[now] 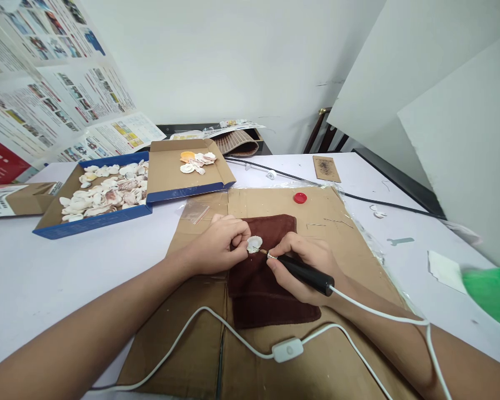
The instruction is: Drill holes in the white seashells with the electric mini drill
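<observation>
My left hand [223,244] is closed, its fingertips pinching the left edge of a small white shell [254,244] over a dark red cloth [266,303]. A black pen-like tool [306,273] with a white cord is gripped in my right hand [306,261], close to its metal front end. The thin tip of the tool reaches the lower part of the shell; whether it touches cannot be told. Under the cloth lies a flat cardboard sheet [250,372].
A blue-edged box [95,223] of shells stands at the left, its lid [166,161] holding several more. A white cord switch [287,350] lies in front. Beyond the cloth is a red cap [300,198]. At the right are a small wrench [400,241] and green tape [489,294].
</observation>
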The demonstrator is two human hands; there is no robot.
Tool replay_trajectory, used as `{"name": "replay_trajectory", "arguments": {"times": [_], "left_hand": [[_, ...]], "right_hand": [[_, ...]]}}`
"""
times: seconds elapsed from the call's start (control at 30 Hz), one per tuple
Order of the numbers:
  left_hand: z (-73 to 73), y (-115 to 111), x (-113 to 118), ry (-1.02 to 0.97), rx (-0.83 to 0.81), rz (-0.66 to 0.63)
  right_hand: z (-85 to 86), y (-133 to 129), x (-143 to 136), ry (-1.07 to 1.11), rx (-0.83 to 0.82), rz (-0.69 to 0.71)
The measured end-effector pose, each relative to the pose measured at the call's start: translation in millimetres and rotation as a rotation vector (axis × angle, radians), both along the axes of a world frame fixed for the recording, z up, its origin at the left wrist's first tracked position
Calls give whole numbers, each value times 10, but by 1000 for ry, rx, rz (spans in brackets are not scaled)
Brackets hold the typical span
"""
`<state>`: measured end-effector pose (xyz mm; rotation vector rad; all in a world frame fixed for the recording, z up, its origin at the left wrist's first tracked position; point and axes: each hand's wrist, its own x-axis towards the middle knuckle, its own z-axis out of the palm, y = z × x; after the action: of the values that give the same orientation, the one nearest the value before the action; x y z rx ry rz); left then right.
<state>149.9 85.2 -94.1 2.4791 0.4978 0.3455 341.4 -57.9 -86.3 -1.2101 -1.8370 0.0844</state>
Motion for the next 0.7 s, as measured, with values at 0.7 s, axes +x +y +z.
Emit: {"name": "replay_trajectory", "arguments": {"times": [0.7], "left_hand": [[7,4,0,67,14,-67]], "right_hand": [[-80,2,55,65,-214,12]]}}
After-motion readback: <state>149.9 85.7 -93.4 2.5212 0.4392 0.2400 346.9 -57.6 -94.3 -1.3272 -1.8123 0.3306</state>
